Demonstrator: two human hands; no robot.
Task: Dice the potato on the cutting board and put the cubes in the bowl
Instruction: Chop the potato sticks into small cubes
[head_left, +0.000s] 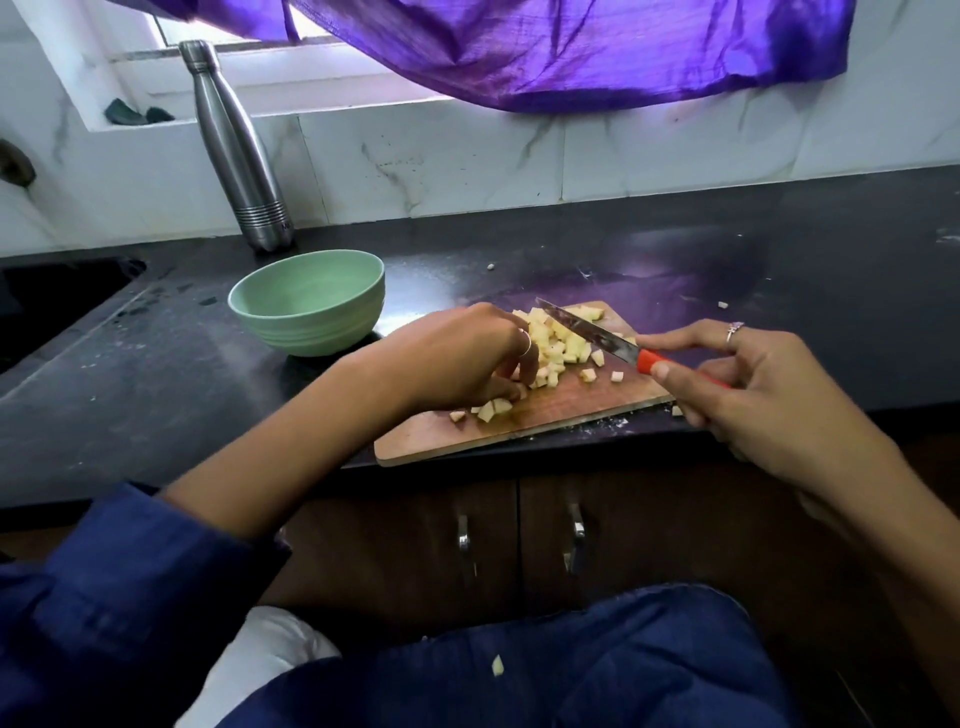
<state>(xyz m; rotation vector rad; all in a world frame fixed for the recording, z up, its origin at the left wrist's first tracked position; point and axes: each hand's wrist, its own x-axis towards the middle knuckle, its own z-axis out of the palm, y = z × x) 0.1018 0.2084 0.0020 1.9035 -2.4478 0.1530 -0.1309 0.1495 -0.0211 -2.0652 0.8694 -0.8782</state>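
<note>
A heap of pale yellow potato cubes (563, 343) lies on the wooden cutting board (550, 415) at the counter's front edge. My left hand (457, 358) sits over the left side of the heap, its fingers curled down among the cubes. My right hand (753, 384) grips the red handle of a knife (597, 335), with the blade angled up and left above the cubes. A green bowl (309, 301) stands just left of the board; nothing shows inside it.
A steel bottle (239, 150) stands against the tiled wall behind the bowl. A sink (47, 306) opens at the far left. Stray cubes lie on the dark counter (779, 270) and one on my lap (497, 665). Purple cloth (571, 52) hangs above.
</note>
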